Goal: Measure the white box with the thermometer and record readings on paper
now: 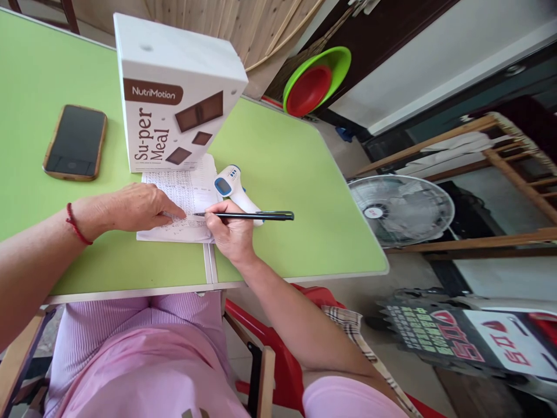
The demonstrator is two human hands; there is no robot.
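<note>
A black pen (261, 215) is gripped in my right hand (234, 232), its tip on a sheet of paper (202, 197) covered with small handwriting. My left hand (137, 208) rests on the paper's left part, its index finger stretched toward the written lines and the thumb apart below it. Nothing shows in that hand. Behind the sheet stands a white NutriMotion box (156, 125), upright and touching or overlapping the paper's far edge. A white and blue infrared thermometer (237, 188) lies just beyond my right hand, its handle partly hidden by the hand and pen.
The green table (287, 157) has a seam running near the paper. A phone (76, 142) in a brown case lies left of the box. Past the table's right edge are a fan (398, 209), green (340, 61) and red (308, 91) basins, and a red plastic chair (282, 354).
</note>
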